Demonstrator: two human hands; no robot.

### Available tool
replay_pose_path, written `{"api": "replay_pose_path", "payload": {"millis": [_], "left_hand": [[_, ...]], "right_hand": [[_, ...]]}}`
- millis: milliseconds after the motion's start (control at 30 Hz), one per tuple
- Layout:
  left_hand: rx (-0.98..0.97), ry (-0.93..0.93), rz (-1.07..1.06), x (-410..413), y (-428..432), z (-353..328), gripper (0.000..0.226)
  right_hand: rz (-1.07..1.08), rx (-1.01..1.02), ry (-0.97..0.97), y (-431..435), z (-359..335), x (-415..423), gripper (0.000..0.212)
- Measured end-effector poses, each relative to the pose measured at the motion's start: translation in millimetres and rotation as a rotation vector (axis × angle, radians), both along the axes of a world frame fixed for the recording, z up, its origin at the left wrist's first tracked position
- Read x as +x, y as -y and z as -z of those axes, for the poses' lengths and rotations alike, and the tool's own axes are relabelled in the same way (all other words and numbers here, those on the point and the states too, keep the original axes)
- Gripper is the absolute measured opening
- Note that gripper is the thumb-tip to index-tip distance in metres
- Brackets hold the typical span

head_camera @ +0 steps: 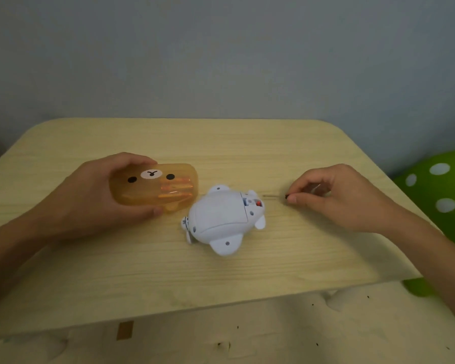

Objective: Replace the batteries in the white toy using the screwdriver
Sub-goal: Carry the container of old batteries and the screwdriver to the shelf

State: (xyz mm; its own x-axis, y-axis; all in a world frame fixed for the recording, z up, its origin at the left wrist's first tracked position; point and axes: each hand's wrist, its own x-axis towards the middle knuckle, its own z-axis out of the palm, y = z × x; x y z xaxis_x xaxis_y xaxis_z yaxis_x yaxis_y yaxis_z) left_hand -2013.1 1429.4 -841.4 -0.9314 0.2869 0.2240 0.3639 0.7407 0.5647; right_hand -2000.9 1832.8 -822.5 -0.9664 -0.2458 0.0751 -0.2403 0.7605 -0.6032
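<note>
Nearest the camera lay a pale floor [273, 334] with dark specks and a small brown patch, seen below the front edge of the table [221, 279]. The table was light wood with a fine grain and rounded far corners, its top bare apart from a few things at mid-depth.

The toy [222, 219], white, lay belly-up near the centre, small screws showing on its feet and a bit of red at an opening on its far right end. Just left of it, close but whether touching could not be told, sat an orange box [154, 185], translucent, printed with a bear face, orange pieces showing inside. The left hand [90, 195] gripped that box, fingers over the far side and thumb on the near side.

To the toy's right, the right hand [336, 198] pinched the screwdriver [276, 196], its thin shaft lying on the table and pointing at the toy.

At the right edge stood something green with white spots [436, 195]. Behind the table rose a plain grey-blue wall [221, 53].
</note>
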Motion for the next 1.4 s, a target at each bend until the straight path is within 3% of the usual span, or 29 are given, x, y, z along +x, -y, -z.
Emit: {"api": "replay_pose_path", "payload": {"millis": [167, 300, 400, 567, 700, 833, 1133, 1400], "left_hand": [[0.115, 0.011, -0.062, -13.1, 9.4, -49.1, 0.079], [0.200, 0.034, -0.122, -16.7, 0.8, -126.4, 0.073], [0.224, 0.067, -0.109, -6.1, -6.2, -217.6, 0.074], [0.175, 0.113, -0.109, 36.8, -5.9, -424.6, 0.077], [0.196, 0.160, -0.184, 89.2, -7.4, -590.2, 0.078], [0.200, 0.116, -0.279, 143.3, -11.5, -705.4, 0.077], [0.161, -0.046, -0.632, 268.3, 10.1, -804.7, 0.074], [0.123, -0.143, -1.089, 462.1, 64.3, -833.4, 0.078]], "right_hand": [[0.023, -0.305, 0.018, 21.4, -27.6, -10.9, 0.005], [0.048, -0.482, -0.001, 45.3, -105.0, -19.9, 0.006], [0.088, -0.606, 0.017, 57.8, -201.4, -17.6, 0.014], [0.128, -0.625, 0.011, 81.6, -408.5, 5.0, 0.029], [0.144, -0.669, 0.042, 111.5, -574.8, 40.9, 0.019], [0.060, -0.717, 0.093, 134.6, -691.6, 75.5, 0.018], [-0.344, -0.704, 0.145, 199.6, -781.5, 119.5, 0.019], [-0.769, -0.730, 0.299, 327.0, -808.9, 228.0, 0.011]]}}
